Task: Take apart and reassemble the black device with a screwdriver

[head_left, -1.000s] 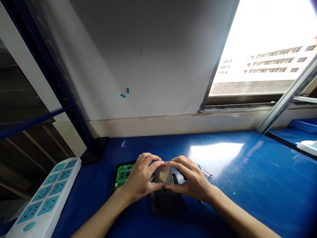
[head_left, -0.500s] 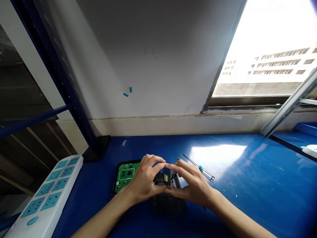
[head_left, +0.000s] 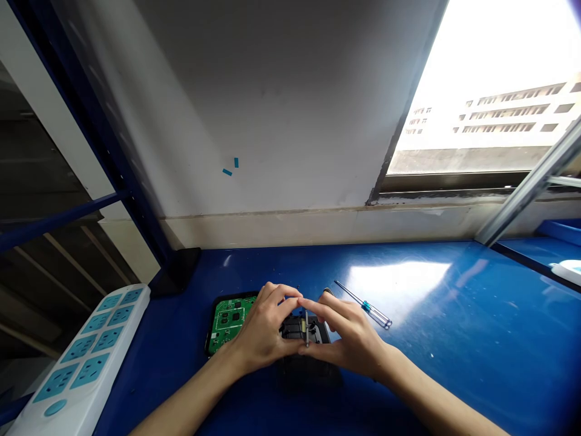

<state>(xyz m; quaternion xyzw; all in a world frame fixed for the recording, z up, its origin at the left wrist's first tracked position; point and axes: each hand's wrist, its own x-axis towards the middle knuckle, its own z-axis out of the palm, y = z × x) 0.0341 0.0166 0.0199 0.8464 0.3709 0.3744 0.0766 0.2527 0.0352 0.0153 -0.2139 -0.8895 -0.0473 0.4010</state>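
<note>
Between the fingertips of my left hand point(head_left: 267, 321) and my right hand point(head_left: 347, 330) is a small thin plate point(head_left: 307, 329), seen nearly edge-on. Fingers pinch its far end and thumbs its near end. Right under it lies a black plastic housing point(head_left: 311, 366), partly covered by the hands, its inner details dark. A green circuit board point(head_left: 233, 316) in a black case is beside my left hand, which hides its right part. Off to the right of my right hand rests a screwdriver point(head_left: 374, 312) with a clear and blue handle.
A white power strip point(head_left: 91, 345) with blue-green sockets stands along the left of the blue table point(head_left: 454, 351). Blue rack posts point(head_left: 122, 175) rise at the left and a metal post point(head_left: 521, 188) at the right. Behind are a wall point(head_left: 290, 121) and a window.
The small plate has turned from showing its face with a yellowish patch to nearly edge-on. Both hands keep almost the same place, and the view has shifted slightly.
</note>
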